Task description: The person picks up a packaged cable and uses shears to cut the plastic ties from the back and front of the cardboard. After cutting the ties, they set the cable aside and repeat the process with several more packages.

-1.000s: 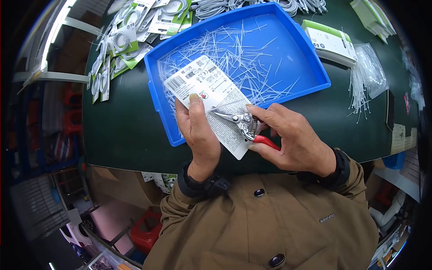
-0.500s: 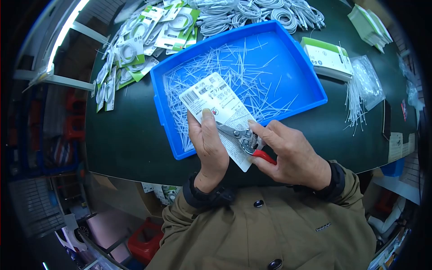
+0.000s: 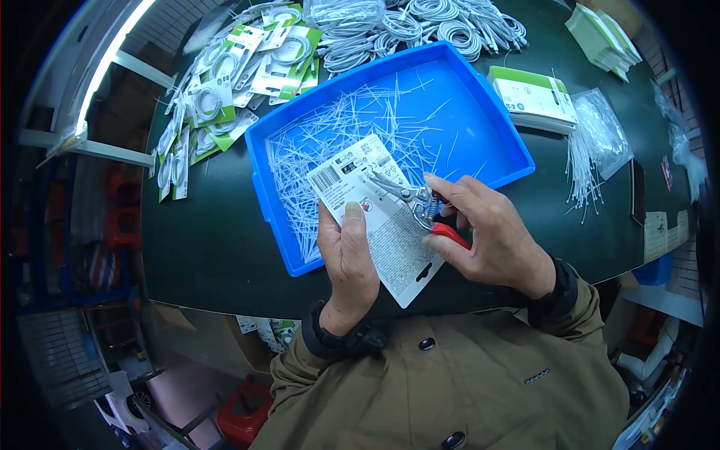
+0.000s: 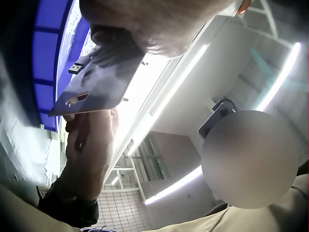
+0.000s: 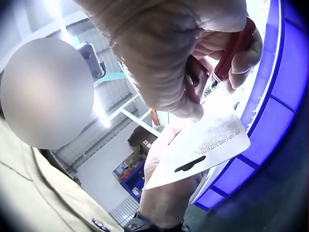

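The white printed card (image 3: pixel 391 241) is held in the air above the near edge of the blue tray (image 3: pixel 487 120), with its printed back facing up. Its long axis runs diagonally, barcode end far-left and hang-slot end near-right. The slot end shows plainly in the right wrist view (image 5: pixel 203 145). The left hand (image 3: pixel 346 259) grips the card from below on its left edge, thumb pressed flat on the printed face and fingers curled underneath. A small dark plug (image 4: pixel 79 67) sits on the card's underside. The red-handled cutters (image 3: pixel 409 199) lie across the card's far-right portion, with their tips pointing far-left toward the barcode end. The blades appear slightly parted, and whether they bite on anything cannot be told. The right hand (image 3: pixel 491 236) is just right of the card and closed round the cutter handles, with the forefinger along the top and the red grip against the palm. It is the hand nearer the card's far edge. The tray floor is scattered with pale cut tie ends (image 3: pixel 337 120). The tray rests on a dark green table (image 3: pixel 202 225). Packaged cables (image 3: pixel 217 90) lie at the far left, loose coiled cables (image 3: pixel 435 22) beyond the tray, a stack of cards (image 3: pixel 532 97) at its right, and a bag of ties (image 3: pixel 600 135) further right.
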